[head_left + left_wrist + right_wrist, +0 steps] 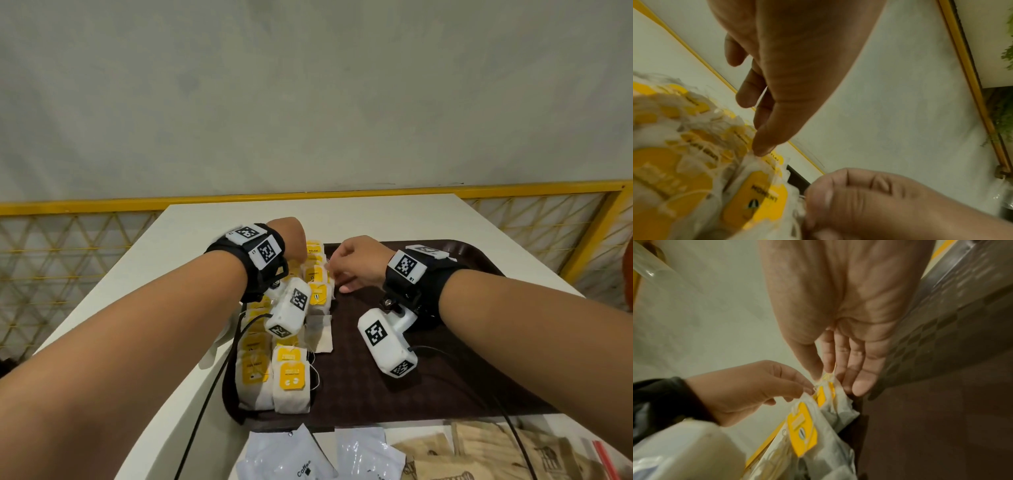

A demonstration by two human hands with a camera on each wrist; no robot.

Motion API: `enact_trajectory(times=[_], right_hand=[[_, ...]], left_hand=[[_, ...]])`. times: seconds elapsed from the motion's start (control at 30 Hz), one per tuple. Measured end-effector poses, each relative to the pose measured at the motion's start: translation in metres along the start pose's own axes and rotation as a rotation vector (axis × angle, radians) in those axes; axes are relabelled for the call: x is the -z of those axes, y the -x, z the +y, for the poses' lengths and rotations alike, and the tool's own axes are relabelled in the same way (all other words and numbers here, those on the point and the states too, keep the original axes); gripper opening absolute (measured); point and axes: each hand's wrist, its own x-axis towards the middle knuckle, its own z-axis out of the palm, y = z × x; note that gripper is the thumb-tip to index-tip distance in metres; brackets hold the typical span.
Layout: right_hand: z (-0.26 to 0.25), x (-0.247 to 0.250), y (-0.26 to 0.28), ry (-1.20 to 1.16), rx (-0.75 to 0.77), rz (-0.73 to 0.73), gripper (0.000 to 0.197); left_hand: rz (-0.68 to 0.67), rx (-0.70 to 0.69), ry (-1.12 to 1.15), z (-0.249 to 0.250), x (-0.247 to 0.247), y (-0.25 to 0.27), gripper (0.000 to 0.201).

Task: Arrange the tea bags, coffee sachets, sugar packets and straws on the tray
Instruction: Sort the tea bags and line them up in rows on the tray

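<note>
Tea bags (289,373) with yellow tags lie in two overlapping rows along the left side of the dark brown tray (445,377). Both hands meet at the far end of the rows. My left hand (291,246) comes down from the left, and its thumb and forefinger pinch the top of a tea bag (818,395). My right hand (346,263) pinches the upper edge of a neighbouring tea bag (827,378) between thumb and forefinger (824,374), with its other fingers held straight over the tray. In the left wrist view my thumb tip (762,149) touches the paper.
White coffee sachets (291,455), brown paper packets (479,452) and a red straw (606,459) lie on the white table (137,308) in front of the tray. A yellow lattice railing (102,205) runs behind the table. Black cables hang from both wrist cameras.
</note>
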Motion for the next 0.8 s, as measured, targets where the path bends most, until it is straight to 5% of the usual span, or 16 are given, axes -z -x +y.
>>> enact_trajectory(times=[0.6, 0.8], right_hand=[[0.011, -0.009, -0.006, -0.016, 0.044, 0.077, 0.023], [0.013, -0.011, -0.006, -0.062, 0.027, 0.086, 0.022]], left_hand=[[0.095, -0.030, 0.143, 0.000, 0.003, 0.000, 0.020], [-0.050, -0.079, 0.064, -0.006, 0.004, 0.010, 0.021]])
